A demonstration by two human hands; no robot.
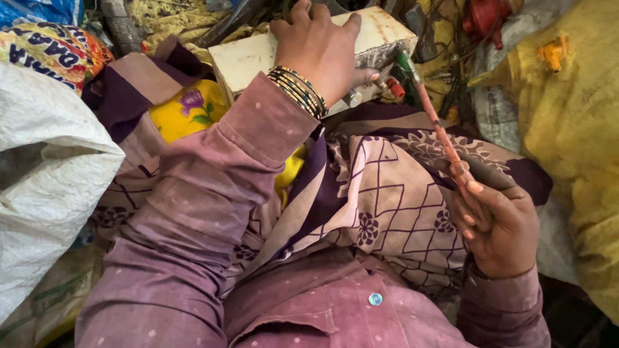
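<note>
Here, I read the head view top to bottom.

Left hand: my left hand [320, 48] lies palm-down across the top of a cream-white box-shaped appliance part [258, 58], fingers curled over its far edge and thumb down its near face, so the hand is closed on the box and grips it from above.

Left wrist: a stack of black and gold bangles [298, 90] sits just behind the hand, at the cuff of the mauve sleeve [193, 212].

Right hand: my right hand [496, 225] is folded narrowly round the lower end of a thin reddish screwdriver [442, 132], thumb pressed along the handle and fingers wrapped beneath.

Screwdriver axis: its long axis runs on a diagonal, from the hand at lower right up toward upper left. The far end points at the right side of the white box, where a green piece [406, 63] and a red piece [395, 87] sit by a small metal fitting [353, 98]. I cannot tell whether the tip touches any of them.

Box position: it rests beyond my lap at top centre, tilted, its long side running from left to right and rising to the right.

Lap: a purple and cream patterned cloth [387, 187] covers my knees below both hands; a yellow flowered patch [190, 109] shows left of the box.

Surroundings: a white woven sack [45, 193] lies at the left, a yellow sack [574, 142] at the right, and a red tool [483, 19] is at the top among dark clutter.
</note>
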